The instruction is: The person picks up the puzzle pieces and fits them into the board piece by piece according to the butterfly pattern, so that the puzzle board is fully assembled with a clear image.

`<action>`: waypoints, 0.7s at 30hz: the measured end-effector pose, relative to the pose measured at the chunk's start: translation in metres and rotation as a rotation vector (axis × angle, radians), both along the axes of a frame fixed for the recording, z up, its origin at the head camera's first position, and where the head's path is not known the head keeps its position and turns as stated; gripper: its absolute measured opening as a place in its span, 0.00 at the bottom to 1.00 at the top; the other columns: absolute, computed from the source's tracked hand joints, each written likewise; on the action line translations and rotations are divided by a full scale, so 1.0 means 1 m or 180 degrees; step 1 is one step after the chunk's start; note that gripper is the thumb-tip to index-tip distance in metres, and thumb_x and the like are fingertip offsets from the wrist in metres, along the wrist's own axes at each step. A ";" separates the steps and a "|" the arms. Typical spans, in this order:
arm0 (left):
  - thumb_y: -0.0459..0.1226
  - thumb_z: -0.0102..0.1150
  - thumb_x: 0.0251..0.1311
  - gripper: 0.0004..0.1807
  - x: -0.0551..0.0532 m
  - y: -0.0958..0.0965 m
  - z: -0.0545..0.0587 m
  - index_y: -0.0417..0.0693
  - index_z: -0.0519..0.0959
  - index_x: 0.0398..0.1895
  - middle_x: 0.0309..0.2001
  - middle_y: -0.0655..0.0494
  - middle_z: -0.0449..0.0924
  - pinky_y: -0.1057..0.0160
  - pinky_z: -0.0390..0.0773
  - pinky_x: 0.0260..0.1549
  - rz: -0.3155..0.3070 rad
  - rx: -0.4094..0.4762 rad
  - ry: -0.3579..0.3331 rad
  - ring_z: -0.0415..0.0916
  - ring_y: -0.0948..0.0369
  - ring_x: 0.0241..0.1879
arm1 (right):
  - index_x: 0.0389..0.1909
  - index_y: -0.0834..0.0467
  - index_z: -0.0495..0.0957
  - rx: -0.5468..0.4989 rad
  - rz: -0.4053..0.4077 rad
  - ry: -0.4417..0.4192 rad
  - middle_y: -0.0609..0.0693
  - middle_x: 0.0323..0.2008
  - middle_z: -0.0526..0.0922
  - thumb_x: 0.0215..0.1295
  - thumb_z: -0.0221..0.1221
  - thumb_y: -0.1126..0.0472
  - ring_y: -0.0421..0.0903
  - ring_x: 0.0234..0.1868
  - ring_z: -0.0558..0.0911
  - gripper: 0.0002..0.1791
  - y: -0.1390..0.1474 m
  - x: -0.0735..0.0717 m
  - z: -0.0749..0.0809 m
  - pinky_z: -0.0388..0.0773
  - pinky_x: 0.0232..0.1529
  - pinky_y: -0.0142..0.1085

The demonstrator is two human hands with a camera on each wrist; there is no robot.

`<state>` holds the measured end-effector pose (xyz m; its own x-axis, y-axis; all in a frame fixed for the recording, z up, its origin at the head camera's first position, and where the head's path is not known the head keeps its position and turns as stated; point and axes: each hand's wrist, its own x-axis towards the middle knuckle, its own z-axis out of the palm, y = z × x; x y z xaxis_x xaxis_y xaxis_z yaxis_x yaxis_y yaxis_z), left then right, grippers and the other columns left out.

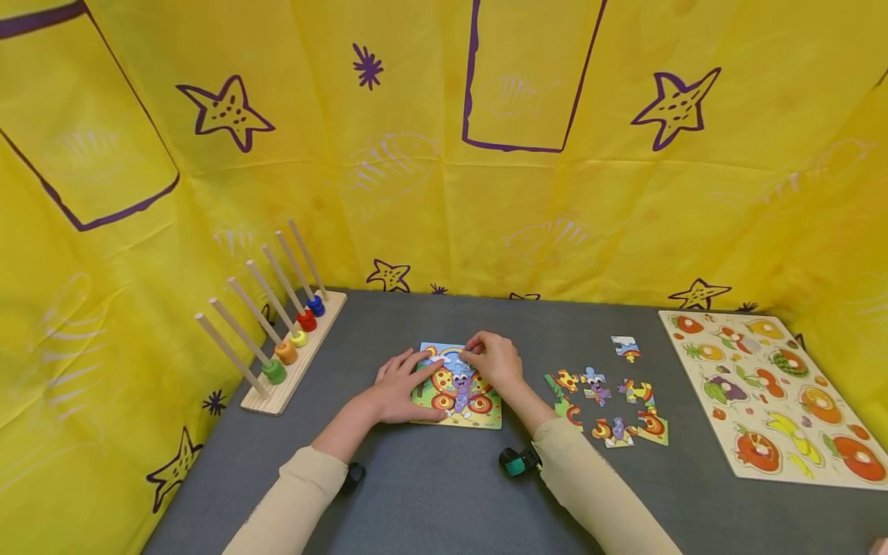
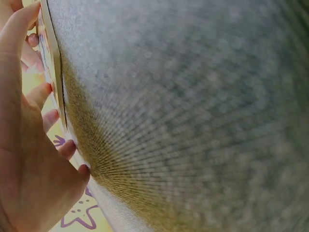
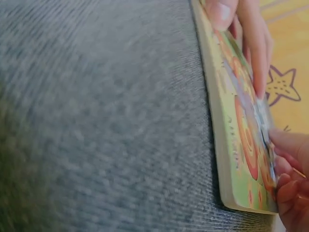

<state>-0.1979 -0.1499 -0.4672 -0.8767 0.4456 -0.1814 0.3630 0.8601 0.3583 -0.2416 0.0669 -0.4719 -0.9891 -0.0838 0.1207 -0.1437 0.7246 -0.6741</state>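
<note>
A butterfly puzzle board (image 1: 461, 412) lies flat on the grey table in front of me. My left hand (image 1: 400, 391) spreads over its left side, thumb along the near edge and fingers reaching toward the upper left part. Over the board's upper right part, my right hand (image 1: 496, 361) has its fingers bent, pinching a small puzzle piece (image 3: 264, 116) that the fingers mostly hide. In the right wrist view, the right thumb (image 3: 289, 142) stands at the board's surface. The left wrist view shows the left hand (image 2: 38, 159) beside the board's edge (image 2: 54, 63).
Several loose puzzle pieces (image 1: 595, 387) lie right of the board, with a single sky piece (image 1: 627, 347) farther back. A wooden fruit board (image 1: 724, 405) stands at the far right. On the left is a peg stand (image 1: 283, 381) with coloured rings. A yellow patterned cloth (image 1: 430, 208) surrounds the table.
</note>
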 end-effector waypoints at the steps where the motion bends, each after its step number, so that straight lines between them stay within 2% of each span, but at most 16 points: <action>1: 0.70 0.60 0.49 0.52 0.000 0.001 0.001 0.67 0.55 0.76 0.77 0.58 0.46 0.39 0.44 0.67 0.0008 -0.0018 0.0012 0.37 0.48 0.75 | 0.31 0.52 0.83 0.0018 0.0014 0.0010 0.44 0.28 0.79 0.57 0.70 0.52 0.43 0.30 0.76 0.09 0.000 0.000 0.000 0.71 0.28 0.38; 6: 0.70 0.59 0.49 0.51 0.002 0.004 0.003 0.65 0.57 0.76 0.76 0.57 0.49 0.39 0.47 0.67 -0.0002 -0.0140 0.0116 0.42 0.47 0.74 | 0.34 0.51 0.83 0.0013 0.0198 0.0001 0.46 0.33 0.78 0.58 0.69 0.53 0.44 0.34 0.76 0.08 0.004 -0.001 -0.002 0.72 0.34 0.40; 11: 0.71 0.56 0.50 0.50 0.003 0.006 0.006 0.64 0.57 0.76 0.76 0.56 0.50 0.41 0.49 0.67 -0.0034 -0.0303 0.0208 0.45 0.48 0.73 | 0.36 0.55 0.85 -0.0096 0.0654 0.0042 0.49 0.37 0.77 0.55 0.72 0.56 0.46 0.37 0.73 0.10 0.017 -0.002 -0.004 0.70 0.38 0.39; 14: 0.71 0.54 0.52 0.49 0.003 0.007 0.007 0.62 0.59 0.76 0.75 0.54 0.51 0.42 0.49 0.68 -0.0073 -0.0337 0.0282 0.46 0.48 0.73 | 0.37 0.56 0.86 -0.0095 0.0844 0.0072 0.51 0.38 0.76 0.52 0.74 0.56 0.46 0.37 0.72 0.13 0.022 -0.003 -0.007 0.67 0.37 0.38; 17: 0.69 0.53 0.54 0.48 0.003 0.008 0.008 0.58 0.61 0.75 0.75 0.52 0.52 0.43 0.48 0.68 -0.0137 -0.0270 0.0362 0.45 0.48 0.74 | 0.38 0.55 0.86 -0.0095 0.0905 0.0086 0.51 0.39 0.76 0.52 0.74 0.56 0.46 0.37 0.71 0.14 0.024 -0.003 -0.008 0.66 0.37 0.38; 21: 0.65 0.54 0.58 0.45 0.001 0.011 0.007 0.49 0.63 0.73 0.74 0.49 0.52 0.45 0.50 0.69 -0.0289 -0.0032 0.0431 0.46 0.49 0.74 | 0.39 0.56 0.86 -0.0126 0.0936 0.0136 0.52 0.37 0.75 0.52 0.74 0.57 0.45 0.34 0.69 0.14 0.024 -0.003 -0.008 0.65 0.35 0.37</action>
<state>-0.1968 -0.1391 -0.4599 -0.8497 0.5228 -0.0690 0.4838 0.8249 0.2924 -0.2451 0.0907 -0.4803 -0.9171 -0.3603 0.1707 -0.3724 0.6210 -0.6897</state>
